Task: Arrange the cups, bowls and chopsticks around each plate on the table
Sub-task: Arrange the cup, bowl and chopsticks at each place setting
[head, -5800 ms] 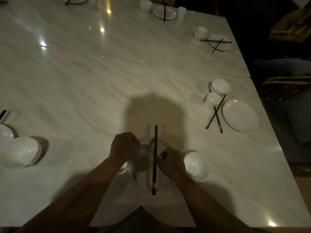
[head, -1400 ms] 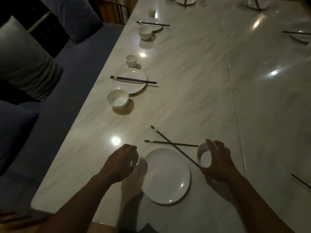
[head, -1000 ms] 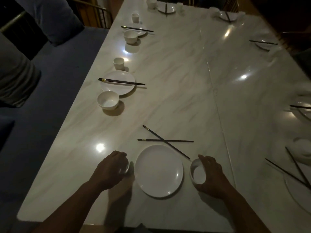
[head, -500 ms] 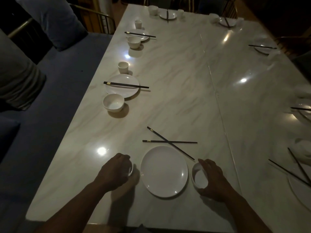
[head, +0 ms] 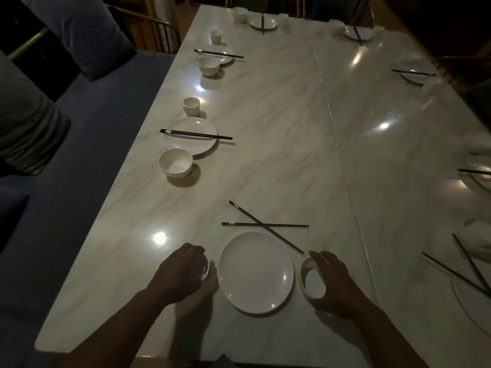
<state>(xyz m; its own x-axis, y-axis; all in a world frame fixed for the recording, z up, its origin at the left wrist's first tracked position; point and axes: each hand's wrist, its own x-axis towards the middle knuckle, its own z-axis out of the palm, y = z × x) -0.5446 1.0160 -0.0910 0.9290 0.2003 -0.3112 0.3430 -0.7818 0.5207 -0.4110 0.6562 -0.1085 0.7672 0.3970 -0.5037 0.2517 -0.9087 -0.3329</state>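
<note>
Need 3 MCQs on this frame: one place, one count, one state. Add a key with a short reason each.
1. The chopsticks nearest the near plate lie:
A) on it
B) crossed on the table beyond it
C) on the floor

2. Hands holding something:
A) none
B) one
C) two

3. The near plate is:
A) bare
B) full of food
C) covered by a cloth

Key:
1 B, they cross on the table past the plate's far rim.
2 C, the left hand grips a cup and the right hand grips a bowl.
3 A, nothing lies on it.
</note>
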